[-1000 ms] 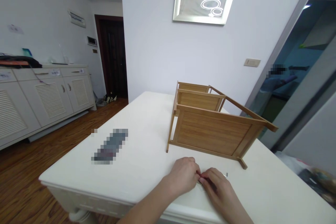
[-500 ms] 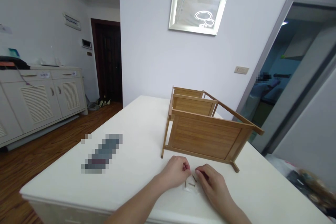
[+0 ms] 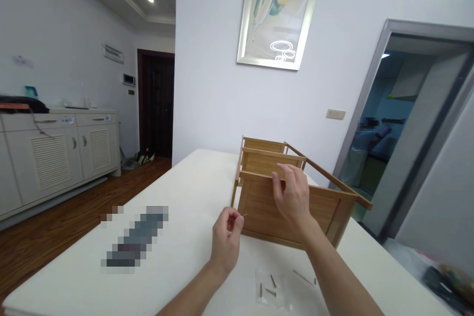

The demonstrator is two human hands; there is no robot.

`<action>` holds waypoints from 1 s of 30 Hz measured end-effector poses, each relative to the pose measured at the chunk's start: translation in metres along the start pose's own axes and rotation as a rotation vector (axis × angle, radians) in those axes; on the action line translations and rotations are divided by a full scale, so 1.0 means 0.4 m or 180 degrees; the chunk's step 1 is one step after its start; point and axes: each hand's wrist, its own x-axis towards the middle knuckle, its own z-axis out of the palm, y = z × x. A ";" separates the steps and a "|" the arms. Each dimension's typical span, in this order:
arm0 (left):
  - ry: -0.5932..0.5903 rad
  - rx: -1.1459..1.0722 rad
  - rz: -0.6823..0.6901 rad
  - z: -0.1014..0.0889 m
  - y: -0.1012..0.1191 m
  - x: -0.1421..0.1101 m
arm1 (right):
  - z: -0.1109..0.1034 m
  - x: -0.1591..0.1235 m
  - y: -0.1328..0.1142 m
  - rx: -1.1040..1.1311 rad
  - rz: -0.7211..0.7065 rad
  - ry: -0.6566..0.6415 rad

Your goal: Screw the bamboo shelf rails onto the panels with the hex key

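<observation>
A wooden shelf unit (image 3: pixel 274 202) rests on its side on the white table (image 3: pixel 185 197), its near panel facing me. By the panel's left edge, my left hand (image 3: pixel 226 237) is closed in a pinch on a thin screw (image 3: pixel 245 215), of which only a short end shows. My right hand (image 3: pixel 294 195) is raised before the panel's upper edge, thumb and fingers apart and holding nothing; whether it touches the wood I cannot tell. Several screws (image 3: pixel 271 292) lie on a small clear plastic bag (image 3: pixel 262 276) below the hands. Beside my right forearm lies an L-shaped hex key (image 3: pixel 304 277).
A blurred-out dark flat object (image 3: pixel 137 239) lies on the table's left side. A white cabinet (image 3: pixel 55 153) stands along the left wall, and a doorway (image 3: pixel 385 133) opens at the right. Bagged items (image 3: pixel 440 276) sit beyond the table's right edge.
Both hands have left the plastic bag. My left hand has moved to the panel's left edge with a screw; my right hand has risen to its upper edge and opened. The view has tilted up.
</observation>
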 end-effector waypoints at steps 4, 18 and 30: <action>0.0589 -0.0153 0.0246 -0.003 0.006 0.067 | 0.008 0.110 -0.026 0.0695 0.0285 -0.1451; 0.0369 -0.1271 0.0099 0.021 0.023 0.205 | 0.032 0.109 -0.006 0.1207 0.0145 -0.2528; -0.0191 -0.1103 0.0060 -0.008 0.037 0.196 | 0.001 0.119 -0.011 0.1176 0.0249 -0.2620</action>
